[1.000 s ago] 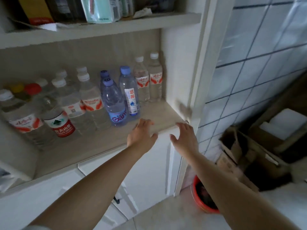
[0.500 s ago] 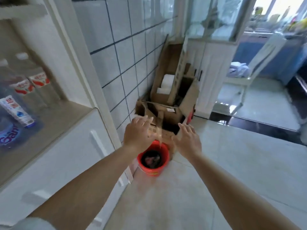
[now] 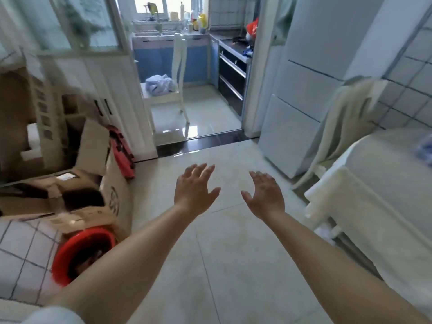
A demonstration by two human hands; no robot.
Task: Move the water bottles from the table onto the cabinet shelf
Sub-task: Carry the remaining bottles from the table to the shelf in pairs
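Note:
My left hand point(image 3: 195, 189) and my right hand point(image 3: 265, 194) are stretched out in front of me over the pale tiled floor, side by side, fingers spread and straight, holding nothing. The cabinet shelf and its water bottles are out of view. At the right edge stands a white table point(image 3: 378, 174); something blue and blurred point(image 3: 424, 146) lies on it near the frame edge, and I cannot tell what it is.
Open cardboard boxes point(image 3: 58, 183) and a red bucket point(image 3: 81, 253) crowd the left wall. A white chair point(image 3: 332, 199) stands against the table on the right, and a white fridge point(image 3: 301, 94) beyond it. A doorway ahead leads to a kitchen with another chair point(image 3: 173, 90).
My view has swung right, away from the cabinet shelf with its bottles, past the boxes, to face the room and the kitchen doorway. Both hands stayed empty and open.

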